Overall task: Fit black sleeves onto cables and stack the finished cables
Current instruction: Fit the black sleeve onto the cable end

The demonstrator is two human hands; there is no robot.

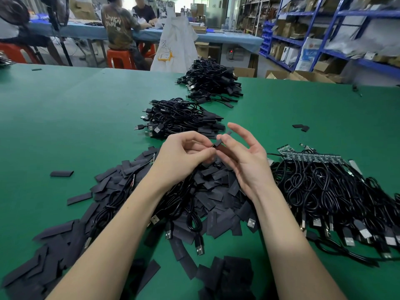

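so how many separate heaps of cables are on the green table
3 clear heaps: the far stack near the back edge, the middle stack just beyond the hands, and the big pile at the right. A few loose cables lie among the sleeves; more may be hidden.

Above a heap of loose black sleeves on the green bench, the left hand pinches a cable end against one sleeve pinched by the right hand. Unfinished cables lie right; two finished stacks sit farther off.
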